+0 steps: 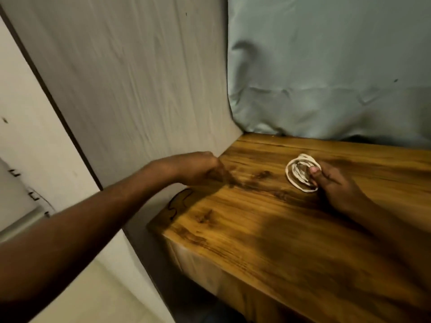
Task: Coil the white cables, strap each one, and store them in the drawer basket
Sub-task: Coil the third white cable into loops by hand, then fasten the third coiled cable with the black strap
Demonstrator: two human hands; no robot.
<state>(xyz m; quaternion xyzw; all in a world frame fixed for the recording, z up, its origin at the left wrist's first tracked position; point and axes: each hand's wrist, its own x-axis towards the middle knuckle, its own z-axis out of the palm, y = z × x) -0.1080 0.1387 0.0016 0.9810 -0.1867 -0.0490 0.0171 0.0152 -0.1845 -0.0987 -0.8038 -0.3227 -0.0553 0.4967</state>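
Observation:
A coiled white cable is held just above the wooden table top, with my right hand shut on its right side, thumb pressed over the loops. My left hand reaches to the table's far left corner by the grey panel, its fingers curled and blurred; I cannot tell whether it holds anything. A thin black cord lies in a squiggle at the table's left edge, below my left hand. No drawer basket is in view.
A grey wood-grain panel stands along the table's left side. A pale green curtain hangs behind the table. White floor lies below the table's left edge.

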